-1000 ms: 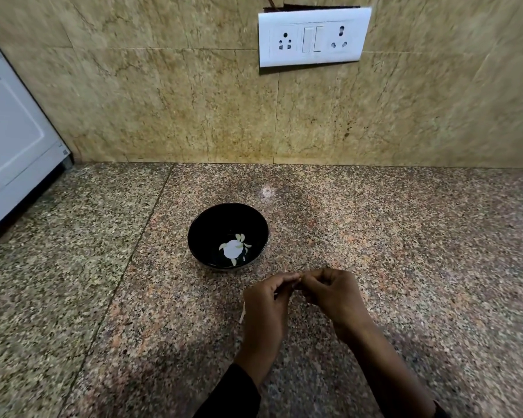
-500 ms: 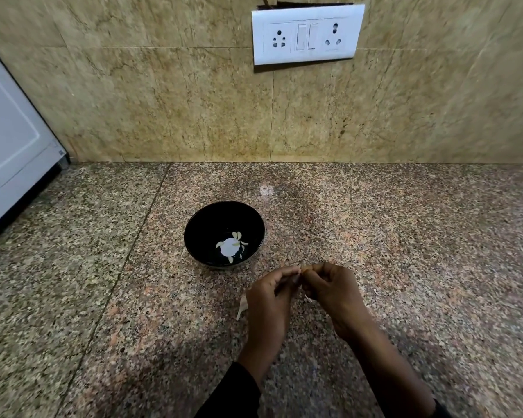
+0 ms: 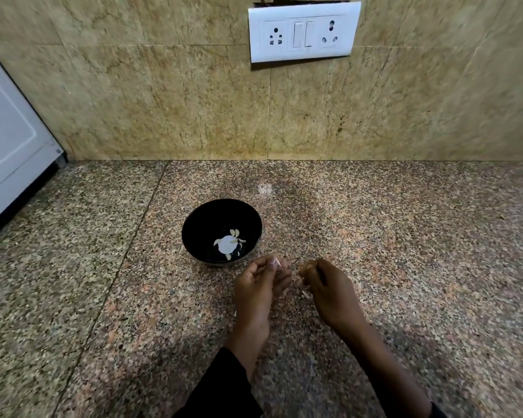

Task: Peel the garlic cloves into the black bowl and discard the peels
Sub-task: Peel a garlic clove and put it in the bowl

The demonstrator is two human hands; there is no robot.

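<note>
Pinching a garlic clove (image 3: 276, 263) upright, left hand (image 3: 258, 289) fingers clamp it; right hand (image 3: 326, 286) curled, grip unclear.

Open granite counter (image 3: 405, 267) spreads right of the black bowl (image 3: 221, 212) — a white appliance (image 3: 9, 146) blocks the far left.

Single head-worn view, forward and down over the counter (image 3: 405, 267), facing the wall (image 3: 133, 101).

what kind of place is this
Most likely a home kitchen: a speckled granite counter against a tiled wall with a socket plate, a white appliance at the left, and a black bowl holding peeled garlic cloves.
</note>
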